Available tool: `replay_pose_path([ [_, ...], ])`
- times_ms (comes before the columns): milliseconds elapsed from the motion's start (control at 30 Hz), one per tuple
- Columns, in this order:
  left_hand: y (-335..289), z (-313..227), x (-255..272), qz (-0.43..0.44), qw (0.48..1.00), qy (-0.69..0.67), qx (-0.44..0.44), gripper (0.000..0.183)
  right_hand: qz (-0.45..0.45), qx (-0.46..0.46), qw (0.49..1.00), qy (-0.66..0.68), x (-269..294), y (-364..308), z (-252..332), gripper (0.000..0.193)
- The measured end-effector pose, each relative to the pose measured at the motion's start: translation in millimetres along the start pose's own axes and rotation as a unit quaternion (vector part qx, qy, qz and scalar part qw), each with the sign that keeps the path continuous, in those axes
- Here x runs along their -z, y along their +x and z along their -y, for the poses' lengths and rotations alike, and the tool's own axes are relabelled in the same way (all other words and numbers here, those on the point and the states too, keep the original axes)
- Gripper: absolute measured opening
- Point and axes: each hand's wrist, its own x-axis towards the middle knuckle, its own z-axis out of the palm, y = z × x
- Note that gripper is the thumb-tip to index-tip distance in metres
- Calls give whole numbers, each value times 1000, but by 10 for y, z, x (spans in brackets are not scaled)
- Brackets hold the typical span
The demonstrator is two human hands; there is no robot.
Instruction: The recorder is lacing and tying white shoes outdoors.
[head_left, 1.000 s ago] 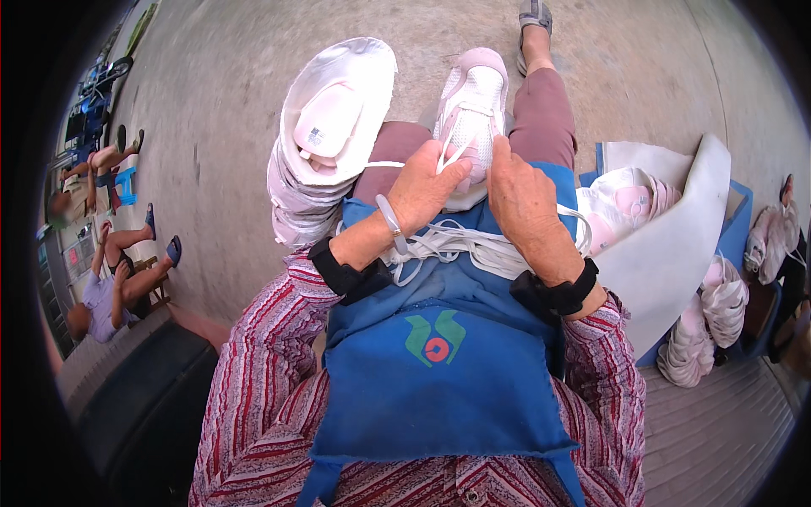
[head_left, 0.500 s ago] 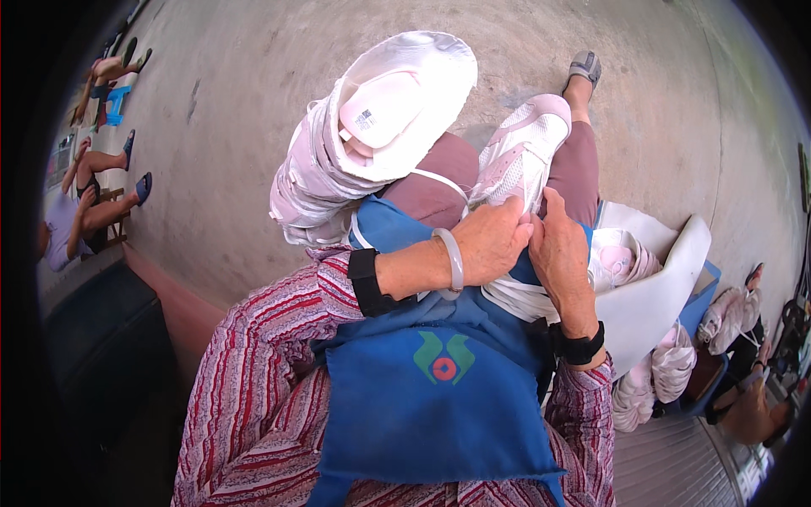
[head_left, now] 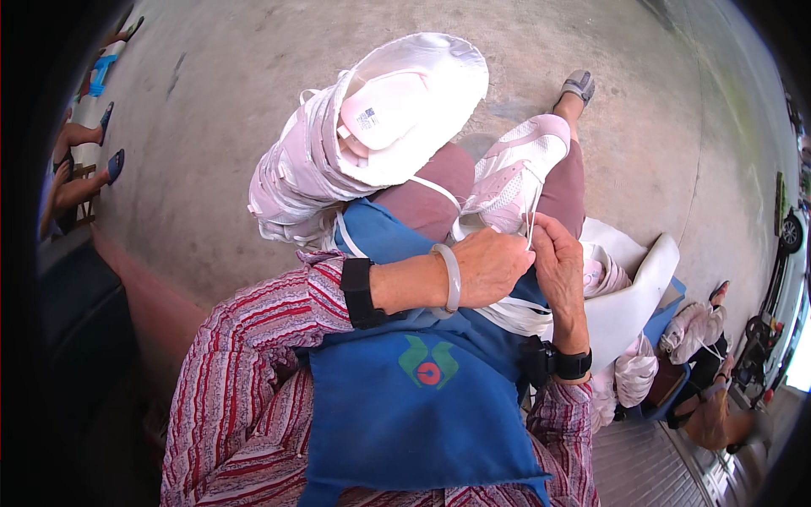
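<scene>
Pink and white mesh shoe [head_left: 514,173] between the mauve trouser legs [head_left: 435,190], just beyond the fingertips of both hands; long axis slanting, toe away from the body and toward upper right, open end back toward the wrists; white lace [head_left: 532,203] running down from the shoe's front to the fingers, the short span linking the two; left hand [head_left: 490,266] curled nearly closed, lace apparently pinched at thumb and forefinger, close below the open end; right hand [head_left: 557,258] nearer the lace side, forefinger tip beside the strands, fingers loosely bent, impossible to tell whether gripping; more loose white laces [head_left: 515,315] on the lap, below the hands; blue apron [head_left: 414,439] beneath; to the left, leaning stack of nested shoes [head_left: 296,173], tilted, broad opening uppermost; to the right, white sheet [head_left: 629,300] curled around further shoes [head_left: 604,275]; farther out, blue bin [head_left: 667,306]; ahead, concrete floor [head_left: 634,127].
</scene>
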Motion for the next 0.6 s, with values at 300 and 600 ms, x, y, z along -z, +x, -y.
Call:
replay_pose_path([
  [300,-51,-259,48,52,988,-136,44,45,62,-130,940,310,-26,32,134,32],
  [600,-82,-200,-23,14,989,-144,11,47,113,-170,838,507,-43,123,-14,26],
])
